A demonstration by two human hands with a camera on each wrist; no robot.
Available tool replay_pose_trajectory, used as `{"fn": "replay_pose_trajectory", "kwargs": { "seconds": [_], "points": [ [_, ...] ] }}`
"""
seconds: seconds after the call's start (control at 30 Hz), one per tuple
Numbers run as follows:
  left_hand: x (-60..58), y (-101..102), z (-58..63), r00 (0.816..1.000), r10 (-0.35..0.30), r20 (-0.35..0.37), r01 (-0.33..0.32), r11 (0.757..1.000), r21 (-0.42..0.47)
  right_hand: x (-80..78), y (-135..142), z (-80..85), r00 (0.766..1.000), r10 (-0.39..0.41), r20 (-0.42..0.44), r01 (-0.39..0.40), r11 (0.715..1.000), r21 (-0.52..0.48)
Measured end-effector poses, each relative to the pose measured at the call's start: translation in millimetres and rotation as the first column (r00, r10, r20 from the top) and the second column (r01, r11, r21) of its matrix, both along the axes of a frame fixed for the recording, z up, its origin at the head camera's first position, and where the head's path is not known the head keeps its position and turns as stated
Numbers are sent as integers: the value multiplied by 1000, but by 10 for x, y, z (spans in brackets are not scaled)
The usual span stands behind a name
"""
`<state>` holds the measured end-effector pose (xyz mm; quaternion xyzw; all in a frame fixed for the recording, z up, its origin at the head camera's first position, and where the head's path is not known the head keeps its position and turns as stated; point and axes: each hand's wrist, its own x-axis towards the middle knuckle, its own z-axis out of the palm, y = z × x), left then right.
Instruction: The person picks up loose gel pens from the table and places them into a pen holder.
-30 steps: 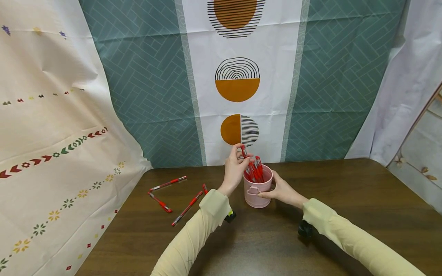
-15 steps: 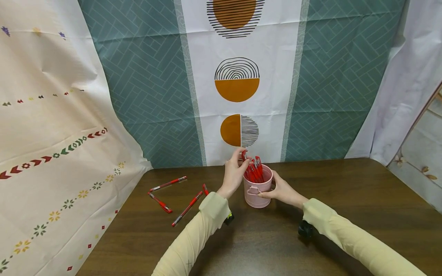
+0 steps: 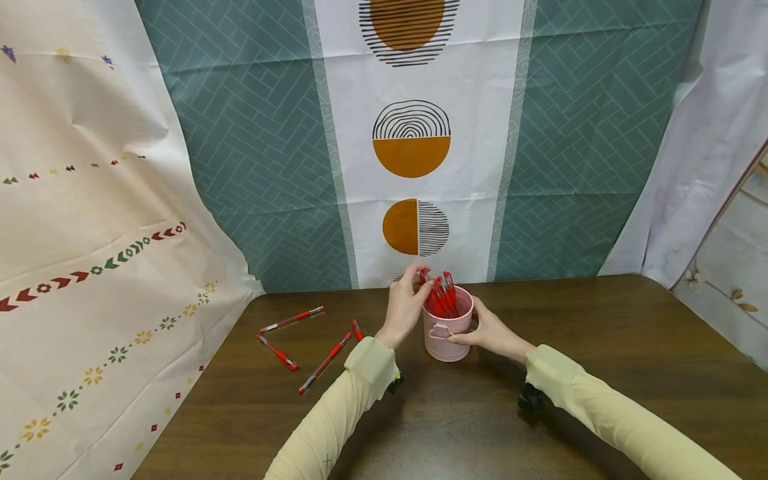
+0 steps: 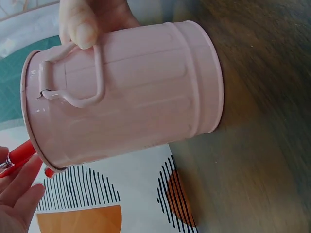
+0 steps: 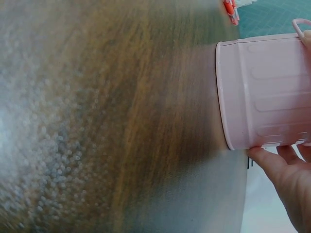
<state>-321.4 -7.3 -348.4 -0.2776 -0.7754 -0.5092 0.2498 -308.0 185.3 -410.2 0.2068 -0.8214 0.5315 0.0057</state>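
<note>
A small pink metal bucket with a side handle point(image 3: 445, 348) stands upright on the table, holding a bunch of red pens point(image 3: 449, 293). My right hand point(image 3: 495, 333) grips it from the right, thumb at the handle in the left wrist view, fingers around the far side. Over the left part of the rim, my left hand point(image 3: 403, 310) pinches the top of a red pen point(image 4: 20, 153). This pen's lower part is hidden inside the bucket point(image 4: 136, 92). In the right wrist view, fingers of the right hand point(image 5: 289, 177) lie along the bucket's wall.
Several red pens lie on the brown wooden table point(image 3: 576, 400) to the left, among them a lengthwise pen point(image 3: 325, 363) and a pen point(image 3: 357, 329) partly behind the left sleeve. A patterned cloth point(image 3: 414, 187) hangs at the table's back edge; a cream cloth point(image 3: 108, 280) borders the left.
My left hand has lowered slightly, and the pinched pen has sunk deeper into the bucket. My right hand and the bucket have stayed in place.
</note>
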Motion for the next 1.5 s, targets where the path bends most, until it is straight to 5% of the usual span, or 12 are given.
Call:
{"fn": "replay_pose_trajectory", "kwargs": {
  "seconds": [0.33,0.67,1.0,1.5],
  "points": [
    [15,-37,-51,988,125,-91,-135,983,-120,-19,10,-37,1000,0,17,0,1000,-2],
    [19,-52,-116,968,234,-95,-249,949,-192,-6,1,-7,1000,-19,18,19,1000,6],
    [62,-14,-124,921,336,-197,-382,878,-289,-13,-4,-23,1000,-12,-14,12,1000,-3],
    [48,-4,-206,873,354,-336,-464,813,-350,-16,-5,-46,999,-6,-37,6,1000,-5]
  ]
}}
